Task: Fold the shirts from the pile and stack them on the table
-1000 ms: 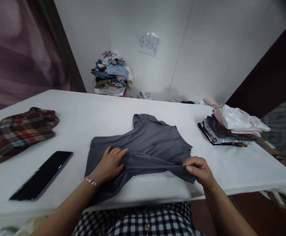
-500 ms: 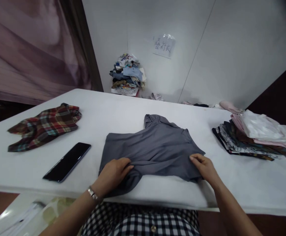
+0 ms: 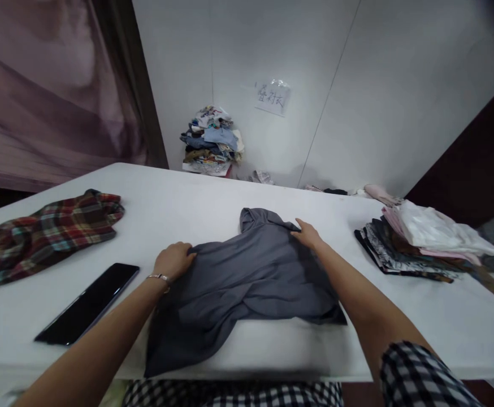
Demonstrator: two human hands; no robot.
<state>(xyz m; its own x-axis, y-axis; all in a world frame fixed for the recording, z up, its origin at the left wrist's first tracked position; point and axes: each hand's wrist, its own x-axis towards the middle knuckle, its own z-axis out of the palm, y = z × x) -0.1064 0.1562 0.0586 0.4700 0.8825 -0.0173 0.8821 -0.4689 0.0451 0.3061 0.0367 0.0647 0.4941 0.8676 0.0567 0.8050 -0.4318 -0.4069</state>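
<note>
A grey hooded top (image 3: pixel 251 277) lies partly folded on the white table (image 3: pixel 213 198), its lower edge hanging over the near side. My left hand (image 3: pixel 173 260), with a bracelet on the wrist, grips the garment's left edge with curled fingers. My right hand (image 3: pixel 308 234) reaches farther out and pinches the cloth at the right shoulder, beside the hood.
A black phone (image 3: pixel 88 303) lies left of the grey top. A red plaid shirt (image 3: pixel 47 229) is crumpled at the far left. A stack of folded clothes (image 3: pixel 416 240) sits at the right. A heap of clothes (image 3: pixel 211 141) stands against the wall.
Both hands left the garment's near edge and moved away from me. The left now holds the left edge and the right has reached up to the shoulder by the hood.
</note>
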